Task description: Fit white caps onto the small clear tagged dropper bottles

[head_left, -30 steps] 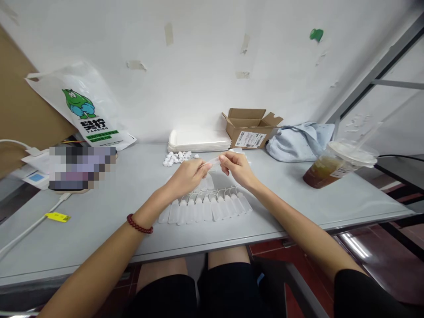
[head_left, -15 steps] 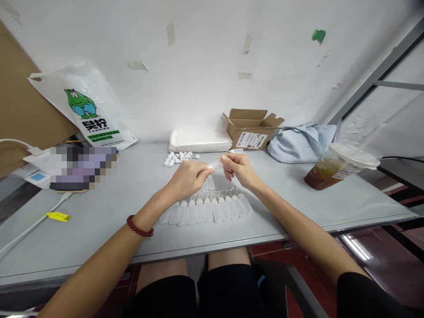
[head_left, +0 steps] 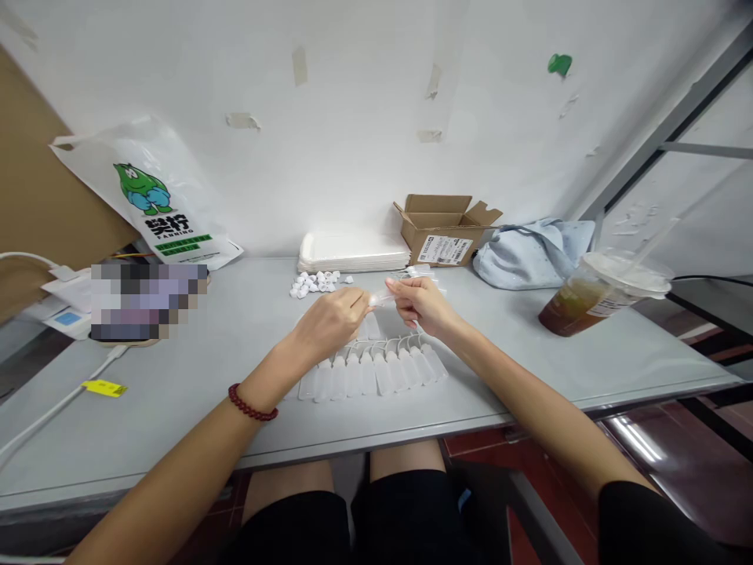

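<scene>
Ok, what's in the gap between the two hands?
A small clear plastic piece: in the head view it spans the gap from the left hand's fingers to the right hand's fingertips.

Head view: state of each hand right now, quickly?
Left hand: closed, holding one end of a small translucent plastic bottle.
Right hand: closed, pinching the same bottle's other end.
</scene>
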`<control>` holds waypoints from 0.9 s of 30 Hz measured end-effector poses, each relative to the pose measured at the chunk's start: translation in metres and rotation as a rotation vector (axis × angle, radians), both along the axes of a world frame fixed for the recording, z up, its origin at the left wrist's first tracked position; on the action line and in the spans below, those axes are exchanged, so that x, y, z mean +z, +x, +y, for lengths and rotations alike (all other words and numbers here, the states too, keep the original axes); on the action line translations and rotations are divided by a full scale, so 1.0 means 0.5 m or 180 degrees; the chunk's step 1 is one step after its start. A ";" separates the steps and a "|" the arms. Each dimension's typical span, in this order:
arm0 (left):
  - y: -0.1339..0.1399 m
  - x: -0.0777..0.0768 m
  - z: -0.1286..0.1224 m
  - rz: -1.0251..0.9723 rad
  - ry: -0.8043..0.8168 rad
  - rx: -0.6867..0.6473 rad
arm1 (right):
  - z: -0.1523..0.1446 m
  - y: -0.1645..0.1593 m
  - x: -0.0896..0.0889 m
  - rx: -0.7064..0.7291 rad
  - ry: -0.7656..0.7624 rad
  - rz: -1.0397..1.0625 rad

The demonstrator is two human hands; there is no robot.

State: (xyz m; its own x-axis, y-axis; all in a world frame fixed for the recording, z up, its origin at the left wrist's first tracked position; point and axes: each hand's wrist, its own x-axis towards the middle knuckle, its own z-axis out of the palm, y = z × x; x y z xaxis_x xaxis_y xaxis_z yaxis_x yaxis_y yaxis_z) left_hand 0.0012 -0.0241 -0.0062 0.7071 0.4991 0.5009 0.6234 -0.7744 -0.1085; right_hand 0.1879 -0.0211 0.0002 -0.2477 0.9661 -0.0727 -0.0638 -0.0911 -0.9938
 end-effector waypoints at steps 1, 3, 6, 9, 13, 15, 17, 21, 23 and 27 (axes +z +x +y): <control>-0.002 0.000 0.004 -0.0092 -0.0128 -0.0043 | 0.002 0.001 -0.001 0.0009 0.0016 -0.0006; -0.014 0.004 0.015 -0.0398 -0.0456 -0.0127 | 0.008 0.006 -0.002 -0.0022 0.0180 -0.0038; -0.052 0.015 0.042 -0.0839 -0.0880 0.0263 | 0.024 0.024 0.001 -0.0357 0.0670 -0.0280; -0.101 0.023 0.073 -0.0868 -0.1170 0.1138 | 0.043 0.060 0.008 -0.0590 0.1002 -0.0889; -0.157 0.021 0.102 -0.0639 -0.1370 0.1629 | 0.065 0.113 0.014 -0.0292 0.0946 -0.1601; -0.175 0.018 0.110 -0.0681 -0.1462 0.1712 | 0.071 0.132 0.015 -0.0199 0.0874 -0.1840; -0.188 0.016 0.114 -0.0707 -0.1584 0.1751 | 0.073 0.145 0.019 -0.0065 0.0783 -0.2046; -0.198 0.009 0.119 -0.0683 -0.1826 0.1779 | 0.071 0.165 0.035 0.0291 0.0612 -0.2380; -0.198 0.002 0.122 -0.0744 -0.1839 0.1715 | 0.069 0.176 0.043 0.0370 0.0518 -0.2545; -0.195 -0.009 0.127 -0.0836 -0.1808 0.1686 | 0.071 0.193 0.049 0.0343 0.0311 -0.2865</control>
